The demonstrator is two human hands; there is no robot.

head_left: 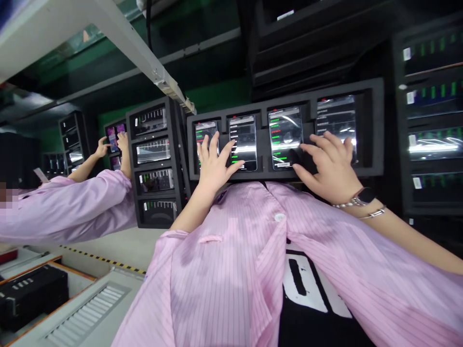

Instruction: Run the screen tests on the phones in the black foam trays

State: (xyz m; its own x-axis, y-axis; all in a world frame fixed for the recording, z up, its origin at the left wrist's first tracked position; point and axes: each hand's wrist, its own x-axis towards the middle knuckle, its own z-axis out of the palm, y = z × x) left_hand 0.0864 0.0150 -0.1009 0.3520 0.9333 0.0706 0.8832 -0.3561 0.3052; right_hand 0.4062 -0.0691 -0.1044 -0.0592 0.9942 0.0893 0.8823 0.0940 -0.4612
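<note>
A black tray (378, 125) in front of me holds several smartphones with lit screens, each in its own slot. My left hand (215, 166) is spread over the leftmost phone (206, 129), its fingers partly covering that screen and reaching towards the second phone (243, 140). My right hand (331, 166) is open, over the lower part of the rightmost phone (336, 113). Its thumb and index fingertip lie near the right edge of the third phone (285, 135), which shows green and red lines of text. Neither hand grips anything; whether the fingertips touch the glass I cannot tell.
Another black tray of phones (154, 164) stands to the left, and one more (434, 140) to the right. A co-worker's hands (114, 142) work at a phone farther left. A white metal frame (159, 72) crosses above. A black case (32, 289) lies lower left.
</note>
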